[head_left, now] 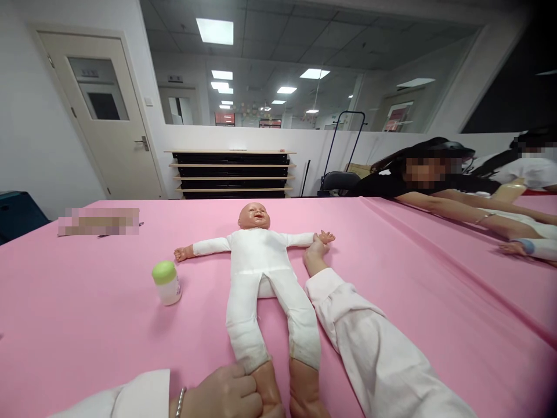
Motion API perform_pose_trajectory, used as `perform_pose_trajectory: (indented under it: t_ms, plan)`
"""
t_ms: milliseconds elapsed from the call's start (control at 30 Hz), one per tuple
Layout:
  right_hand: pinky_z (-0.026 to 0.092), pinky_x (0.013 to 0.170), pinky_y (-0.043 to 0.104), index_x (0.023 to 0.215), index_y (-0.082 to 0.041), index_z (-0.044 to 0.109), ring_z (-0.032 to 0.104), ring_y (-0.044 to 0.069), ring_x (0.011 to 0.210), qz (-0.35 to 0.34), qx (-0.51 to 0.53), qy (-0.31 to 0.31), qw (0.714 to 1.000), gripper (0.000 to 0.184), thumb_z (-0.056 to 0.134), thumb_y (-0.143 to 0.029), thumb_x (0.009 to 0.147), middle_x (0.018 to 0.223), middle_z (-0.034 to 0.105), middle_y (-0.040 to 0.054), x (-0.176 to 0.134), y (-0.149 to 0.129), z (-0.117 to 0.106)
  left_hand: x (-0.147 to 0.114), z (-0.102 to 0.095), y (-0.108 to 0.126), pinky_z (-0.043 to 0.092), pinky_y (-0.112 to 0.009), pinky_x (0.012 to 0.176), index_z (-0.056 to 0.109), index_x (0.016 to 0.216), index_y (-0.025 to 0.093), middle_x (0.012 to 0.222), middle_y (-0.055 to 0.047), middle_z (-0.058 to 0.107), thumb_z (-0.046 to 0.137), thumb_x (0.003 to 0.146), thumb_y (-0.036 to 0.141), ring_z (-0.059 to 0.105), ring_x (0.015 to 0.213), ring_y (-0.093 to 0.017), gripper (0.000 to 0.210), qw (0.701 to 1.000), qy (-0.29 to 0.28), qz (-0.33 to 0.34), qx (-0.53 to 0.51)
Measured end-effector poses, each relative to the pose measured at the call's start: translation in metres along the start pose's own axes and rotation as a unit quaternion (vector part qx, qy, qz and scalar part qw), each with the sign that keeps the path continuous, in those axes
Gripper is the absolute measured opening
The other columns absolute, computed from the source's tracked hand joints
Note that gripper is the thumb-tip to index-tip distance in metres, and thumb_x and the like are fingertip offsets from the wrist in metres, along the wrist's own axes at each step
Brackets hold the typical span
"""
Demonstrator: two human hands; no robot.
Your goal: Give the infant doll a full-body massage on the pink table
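Observation:
A baby doll (pixel 262 249) with a white cloth body lies on its back on the pink-covered table (pixel 108 342), arms spread and legs toward me. My left hand (pixel 224 392) is closed around the doll's lower leg at the left, just below the cloth cuff. Farther off, my right hand (pixel 317 252) grips the doll's wrist at the right, and the doll's small fingers stick out beyond it. A small jar with a green lid (pixel 166 283) stands upright to the left of the doll, apart from both hands.
A blurred flat item (pixel 99 222) lies at the table's far left. At the right, another person (pixel 422 174) leans over the table with arms outstretched beside another doll (pixel 539 247). Behind the table are a low black rack (pixel 232 174) and a folding chair (pixel 338 181).

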State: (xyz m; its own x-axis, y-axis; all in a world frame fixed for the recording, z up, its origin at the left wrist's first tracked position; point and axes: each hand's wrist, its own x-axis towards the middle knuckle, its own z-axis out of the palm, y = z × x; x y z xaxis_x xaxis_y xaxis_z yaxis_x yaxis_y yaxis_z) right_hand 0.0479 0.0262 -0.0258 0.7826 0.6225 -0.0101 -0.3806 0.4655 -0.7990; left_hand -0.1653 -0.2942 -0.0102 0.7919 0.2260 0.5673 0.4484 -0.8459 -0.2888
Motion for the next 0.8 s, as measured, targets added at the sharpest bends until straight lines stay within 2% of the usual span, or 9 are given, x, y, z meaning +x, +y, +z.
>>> perform_pose_trajectory:
  t_ms: [100,200,300,367,533,600,633,733,800]
  plan:
    - [0.04,0.102,0.03,0.111,-0.019,0.038,0.045,0.011,0.122,-0.018,-0.007,-0.018,1.0,0.043,0.052,-0.014,0.07,0.135,0.041,0.0099,-0.003,-0.002,-0.001,0.0,-0.003,0.002,0.032,-0.025,0.045,0.055,0.075,0.018,0.049,0.004,0.047,0.043,0.087,0.012,0.043,0.047,-0.01,0.018,1.0,-0.004,-0.015,-0.02]
    - [0.035,0.106,0.031,0.11,-0.018,0.04,0.04,0.011,0.126,-0.043,-0.019,-0.033,0.998,0.042,0.052,-0.014,0.071,0.136,0.04,0.0099,-0.01,-0.009,-0.002,0.003,-0.006,0.003,0.031,-0.025,0.044,0.057,0.077,0.018,0.047,0.004,0.047,0.04,0.088,0.012,0.042,0.045,-0.01,0.021,0.999,0.024,-0.026,-0.036]
    - [0.031,0.108,0.029,0.118,-0.018,0.038,0.041,0.008,0.124,-0.097,-0.042,-0.078,0.991,0.047,0.052,-0.017,0.074,0.134,0.043,0.0071,-0.024,-0.02,-0.002,0.007,-0.012,0.004,0.032,-0.024,0.044,0.057,0.076,0.018,0.047,0.004,0.048,0.04,0.088,0.012,0.043,0.045,-0.009,0.022,0.998,0.036,-0.042,-0.042]
    - [0.033,0.105,0.031,0.126,-0.02,0.034,0.046,0.01,0.119,-0.152,-0.084,-0.135,0.976,0.053,0.052,-0.022,0.077,0.13,0.047,0.0063,-0.037,-0.029,-0.002,0.011,-0.017,0.004,0.032,-0.024,0.044,0.057,0.077,0.017,0.046,0.005,0.049,0.04,0.089,0.014,0.044,0.044,-0.009,0.021,0.996,0.039,-0.049,-0.055]
    - [0.035,0.102,0.034,0.131,-0.025,0.039,0.045,0.016,0.119,-0.293,-0.173,-0.264,0.903,0.054,0.052,-0.027,0.079,0.129,0.047,0.0054,-0.069,-0.046,0.009,0.018,-0.034,0.003,0.025,-0.026,0.041,0.055,0.087,0.017,0.044,0.005,0.047,0.035,0.093,0.024,0.041,0.041,-0.01,0.022,0.987,0.107,-0.1,-0.071]
    - [0.038,0.1,0.036,0.13,-0.026,0.043,0.047,0.017,0.115,-0.322,-0.203,-0.34,0.86,0.05,0.05,-0.023,0.08,0.124,0.051,0.0054,-0.079,-0.048,0.015,0.02,-0.041,0.0,0.025,-0.026,0.041,0.053,0.091,0.017,0.045,0.005,0.047,0.033,0.093,0.027,0.04,0.04,-0.01,0.023,0.98,0.134,-0.129,-0.073]
    - [0.038,0.099,0.037,0.128,-0.027,0.045,0.048,0.018,0.114,-0.339,-0.226,-0.391,0.825,0.048,0.049,-0.02,0.08,0.123,0.052,0.0054,-0.084,-0.048,0.017,0.021,-0.044,-0.003,0.026,-0.025,0.041,0.052,0.093,0.017,0.046,0.005,0.047,0.032,0.092,0.028,0.04,0.041,-0.01,0.023,0.976,0.15,-0.139,-0.073]
    - [0.034,0.102,0.042,0.121,-0.028,0.053,0.047,0.02,0.117,-0.384,-0.309,-0.543,0.68,0.039,0.047,-0.021,0.084,0.126,0.052,0.0037,-0.095,-0.05,0.022,0.024,-0.055,-0.013,0.03,-0.023,0.042,0.051,0.095,0.015,0.049,0.004,0.047,0.033,0.09,0.028,0.041,0.042,-0.01,0.023,0.964,0.198,-0.163,-0.066]
    - [0.031,0.103,0.045,0.12,-0.03,0.054,0.044,0.02,0.122,-0.389,-0.348,-0.596,0.61,0.034,0.044,-0.028,0.088,0.128,0.052,0.0014,-0.099,-0.052,0.023,0.024,-0.059,-0.019,0.032,-0.022,0.043,0.051,0.098,0.015,0.05,0.004,0.045,0.036,0.089,0.03,0.041,0.043,-0.009,0.023,0.957,0.217,-0.185,-0.063]
